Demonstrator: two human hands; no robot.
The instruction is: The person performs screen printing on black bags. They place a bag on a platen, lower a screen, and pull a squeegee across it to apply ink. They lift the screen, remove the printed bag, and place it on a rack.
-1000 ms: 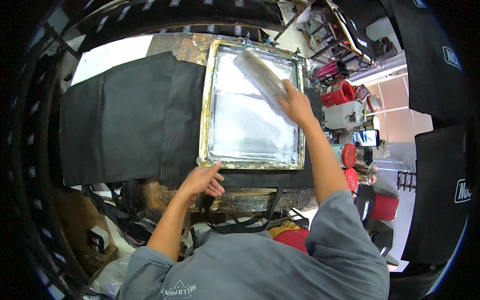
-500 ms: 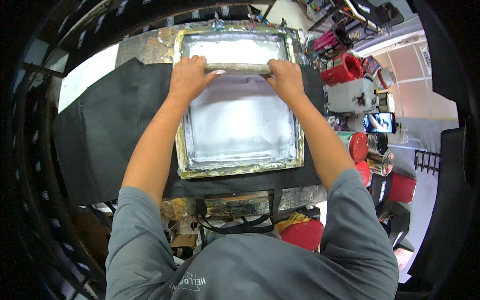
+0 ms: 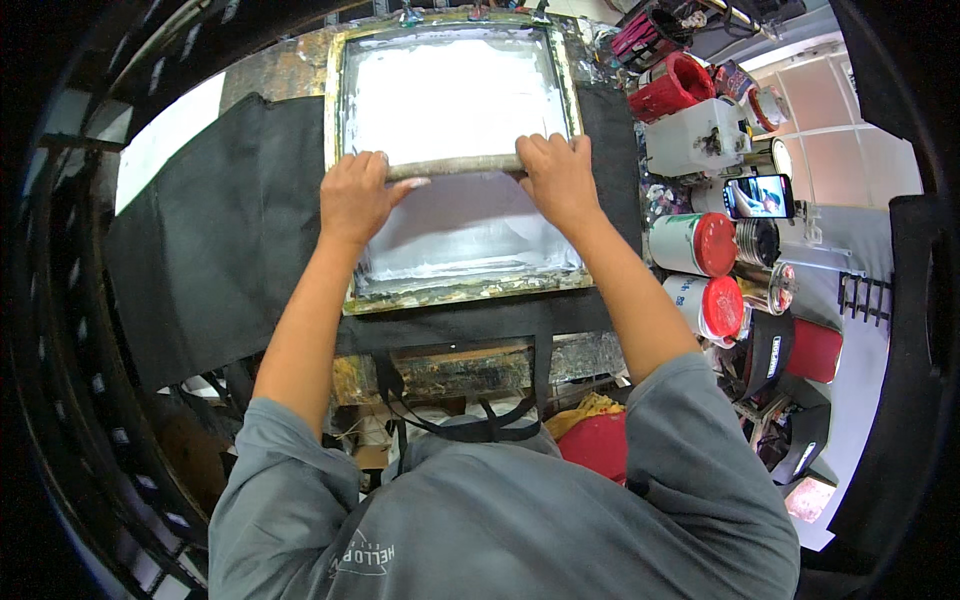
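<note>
Screen-printing station, one worker. Change noted: a second ago only the right hand [image 3: 560, 180] held the squeegee [image 3: 455, 165] at the far corner of the framed screen [image 3: 345, 120]; half a second ago both hands gripped it near the far edge; now it sits about midway down the mesh, so a pull stroke towards the body appears under way. Left hand [image 3: 352, 195] closed over the bar's left end, right hand closed over its right end (fingers curled across the top). Screen lies on black fabric [image 3: 210, 230] over the tabletop; red-lidded ink cans [image 3: 690, 243] stand well to the right.
</note>
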